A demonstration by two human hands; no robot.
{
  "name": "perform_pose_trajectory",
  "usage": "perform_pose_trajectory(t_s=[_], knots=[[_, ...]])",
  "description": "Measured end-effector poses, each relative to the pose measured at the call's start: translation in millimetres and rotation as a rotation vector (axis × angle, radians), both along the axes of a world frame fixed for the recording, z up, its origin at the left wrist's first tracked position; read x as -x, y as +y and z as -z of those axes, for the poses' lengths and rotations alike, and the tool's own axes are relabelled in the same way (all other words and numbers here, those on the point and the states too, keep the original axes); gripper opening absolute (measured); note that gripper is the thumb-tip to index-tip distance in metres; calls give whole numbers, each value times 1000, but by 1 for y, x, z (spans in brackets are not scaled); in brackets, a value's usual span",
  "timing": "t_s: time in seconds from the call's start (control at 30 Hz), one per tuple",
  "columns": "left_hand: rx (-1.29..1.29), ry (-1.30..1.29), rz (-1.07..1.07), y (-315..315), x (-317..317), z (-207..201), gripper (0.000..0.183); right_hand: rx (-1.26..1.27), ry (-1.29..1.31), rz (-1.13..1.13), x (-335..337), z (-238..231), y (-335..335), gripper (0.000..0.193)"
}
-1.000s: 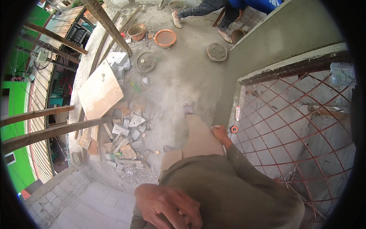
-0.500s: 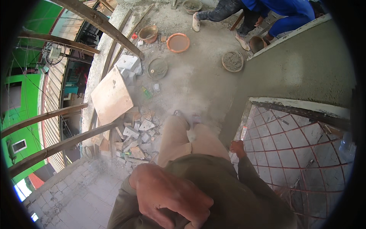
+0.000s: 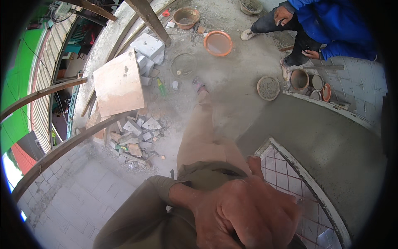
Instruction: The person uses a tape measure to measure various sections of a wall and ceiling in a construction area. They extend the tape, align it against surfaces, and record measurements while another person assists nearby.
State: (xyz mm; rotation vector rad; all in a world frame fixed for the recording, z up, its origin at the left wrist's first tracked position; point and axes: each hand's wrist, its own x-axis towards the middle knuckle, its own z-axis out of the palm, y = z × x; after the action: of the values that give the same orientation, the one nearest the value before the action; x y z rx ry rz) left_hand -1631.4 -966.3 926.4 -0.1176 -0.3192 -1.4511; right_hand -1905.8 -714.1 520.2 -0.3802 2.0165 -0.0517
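Note:
Large and close at the lower middle, my left hand (image 3: 248, 211) reaches across my body with its fingers curled inward. Its inner side is turned away, so whatever it may hold is hidden. Just behind it a small part of my right hand (image 3: 255, 165) shows, near the door-like frame with a reddish metal grille (image 3: 286, 170); most of its fingers are covered. Below my hands are my olive top and tan trousers (image 3: 197, 137). One foot in a patterned shoe (image 3: 199, 84) is set forward on the dusty concrete floor.
Broken blocks (image 3: 132, 135) and a square board (image 3: 118, 85) lie at the left, beside wooden poles (image 3: 54, 164). Ahead are an orange basin (image 3: 218, 43) of murky water and a mortar bowl (image 3: 268, 88). A person in blue (image 3: 327, 25) crouches at the far right near several buckets.
My left hand has moved right, now in front of my right hand. My leg has stepped forward, and the view has shifted, showing more of the person in blue and the buckets.

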Motion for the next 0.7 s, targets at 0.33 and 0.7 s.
perform_pose_trajectory(t_s=[0.33, 0.7], knots=[[-158, 128, 40, -162, -30, 19, 31, 131, -135, -5, -91, -42, -279, 30], [-235, 396, 186, -185, -40, -4, 25, 88, -205, 5, -122, -24, -293, 24]])
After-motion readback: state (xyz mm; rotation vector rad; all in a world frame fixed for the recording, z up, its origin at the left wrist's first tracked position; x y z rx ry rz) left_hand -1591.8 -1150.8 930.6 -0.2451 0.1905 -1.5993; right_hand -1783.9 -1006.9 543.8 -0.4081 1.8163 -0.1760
